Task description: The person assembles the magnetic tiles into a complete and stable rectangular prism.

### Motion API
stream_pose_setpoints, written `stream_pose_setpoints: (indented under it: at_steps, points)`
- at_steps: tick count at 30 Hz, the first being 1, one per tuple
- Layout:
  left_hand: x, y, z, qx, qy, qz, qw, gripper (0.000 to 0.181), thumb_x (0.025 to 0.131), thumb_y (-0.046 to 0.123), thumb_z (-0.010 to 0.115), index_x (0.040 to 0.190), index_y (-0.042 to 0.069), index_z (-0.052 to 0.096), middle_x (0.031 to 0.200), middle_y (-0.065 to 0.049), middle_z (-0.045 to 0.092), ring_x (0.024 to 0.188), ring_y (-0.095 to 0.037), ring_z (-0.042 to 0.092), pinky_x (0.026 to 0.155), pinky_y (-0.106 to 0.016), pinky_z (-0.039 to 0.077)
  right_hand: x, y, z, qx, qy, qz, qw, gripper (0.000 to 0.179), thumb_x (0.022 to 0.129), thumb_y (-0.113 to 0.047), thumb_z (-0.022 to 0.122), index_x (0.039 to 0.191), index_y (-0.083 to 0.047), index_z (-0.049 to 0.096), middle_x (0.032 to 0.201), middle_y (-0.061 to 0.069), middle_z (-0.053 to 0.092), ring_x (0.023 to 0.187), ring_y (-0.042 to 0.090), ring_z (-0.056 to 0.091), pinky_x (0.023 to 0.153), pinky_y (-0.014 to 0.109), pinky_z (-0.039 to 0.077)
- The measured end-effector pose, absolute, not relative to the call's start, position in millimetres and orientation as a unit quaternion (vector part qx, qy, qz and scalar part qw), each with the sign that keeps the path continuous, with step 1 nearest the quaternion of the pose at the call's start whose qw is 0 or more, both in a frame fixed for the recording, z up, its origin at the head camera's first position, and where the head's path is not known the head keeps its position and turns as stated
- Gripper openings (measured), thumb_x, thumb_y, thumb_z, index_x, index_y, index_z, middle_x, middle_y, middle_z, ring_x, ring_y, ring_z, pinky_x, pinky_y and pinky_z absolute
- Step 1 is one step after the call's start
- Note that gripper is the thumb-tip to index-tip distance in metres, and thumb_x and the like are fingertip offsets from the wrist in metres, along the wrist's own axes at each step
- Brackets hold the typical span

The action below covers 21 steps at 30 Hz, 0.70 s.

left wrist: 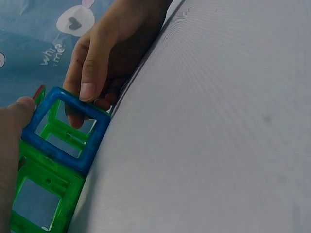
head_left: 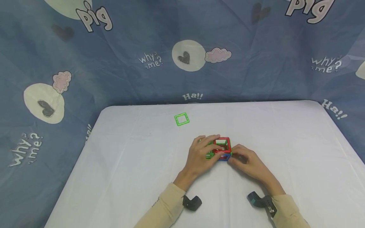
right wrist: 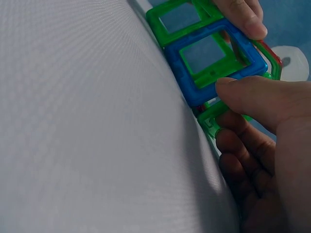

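A small block of hollow square magnetic tiles stands on the table, with a red tile [head_left: 229, 145] on top and a blue tile [left wrist: 97, 144] at the front. Green tiles [left wrist: 73, 196] join it on the left. My left hand [head_left: 201, 155] holds this block from the left, fingers over its top and thumb along the front. At the right side, my right hand [head_left: 251, 161] pinches the block's edge, its thumb on the blue tile's border and its fingers by a green tile [right wrist: 208, 120]. The left hand hides part of the block in the head view.
A loose green square tile [head_left: 183, 123] lies flat near the back of the white table [head_left: 137, 164]. Behind the table hangs a blue printed cloth [head_left: 128, 82]. Dark wrist cameras [head_left: 192, 203] sit at both sleeves, close over the tabletop.
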<state>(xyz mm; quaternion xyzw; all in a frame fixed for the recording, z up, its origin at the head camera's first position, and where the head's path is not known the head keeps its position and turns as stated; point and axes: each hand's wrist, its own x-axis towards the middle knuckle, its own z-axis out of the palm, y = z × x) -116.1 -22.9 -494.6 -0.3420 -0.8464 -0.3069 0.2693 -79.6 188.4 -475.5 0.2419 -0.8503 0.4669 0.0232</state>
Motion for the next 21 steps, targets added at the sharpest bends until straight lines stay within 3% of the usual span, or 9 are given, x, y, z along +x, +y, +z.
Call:
stream_pose_setpoints:
  at_steps: [21]
  points:
    - [-115.6,-22.7,-494.9,-0.340,-0.854,-0.302,0.254,0.016,0.084,0.038,0.069,0.090,0.024,0.072,0.126,0.005,0.062,0.121,-0.009,0.055,0.105,-0.036,0.038,-79.4,188.0,-475.7,0.241,-0.852,0.464,0.024,0.020,0.080,-0.002,0.071,0.099,-0.007,0.068,0.098,0.003,0.066,0.094,0.011,0.060,0.090,0.024,0.048]
